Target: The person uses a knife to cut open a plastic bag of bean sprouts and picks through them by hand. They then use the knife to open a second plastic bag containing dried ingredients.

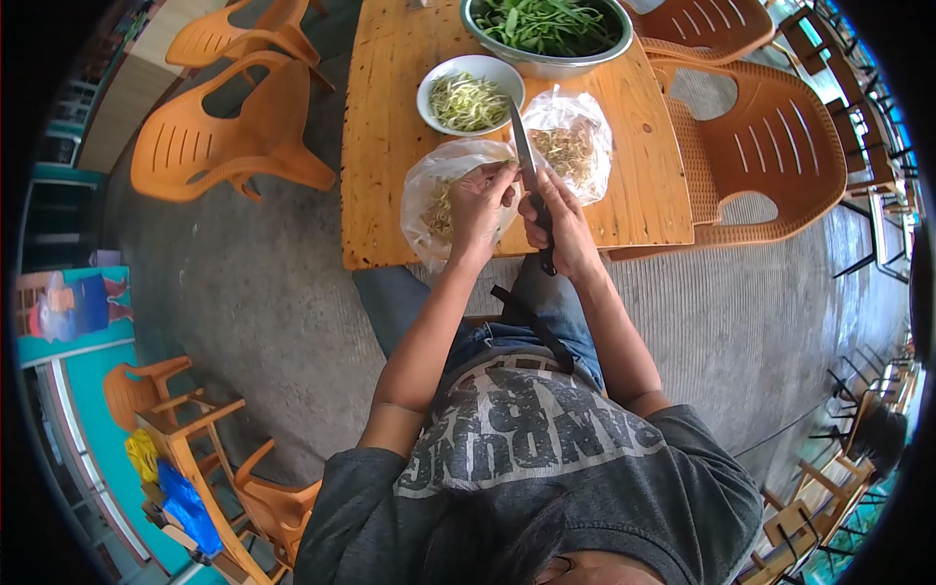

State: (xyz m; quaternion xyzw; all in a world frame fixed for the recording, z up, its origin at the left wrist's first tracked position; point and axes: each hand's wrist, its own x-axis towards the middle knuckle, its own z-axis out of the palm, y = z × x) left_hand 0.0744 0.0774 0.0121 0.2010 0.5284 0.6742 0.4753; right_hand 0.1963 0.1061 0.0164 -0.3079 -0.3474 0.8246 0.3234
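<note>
My right hand [564, 222] is wrapped round the dark handle of a kitchen knife [523, 141], its blade pointing up and away from me. Close beside the blade, my left hand [480, 207] is closed in a pinch; what sits between its fingertips is too small to make out. Below and behind that hand lies an open plastic bag [421, 185] with brownish sprout bits in it. A second plastic bag [595, 117], right of the knife, holds similar pale brown pieces. Beyond the hands, a white bowl [425, 97] contains bean sprouts [470, 101].
A large metal basin [561, 66] full of cut green vegetables [536, 24] stands at the table's far end. The wooden table [380, 175] is in front of my lap. Orange plastic chairs [234, 136] stand on the left, with another orange chair [770, 146] close on the right.
</note>
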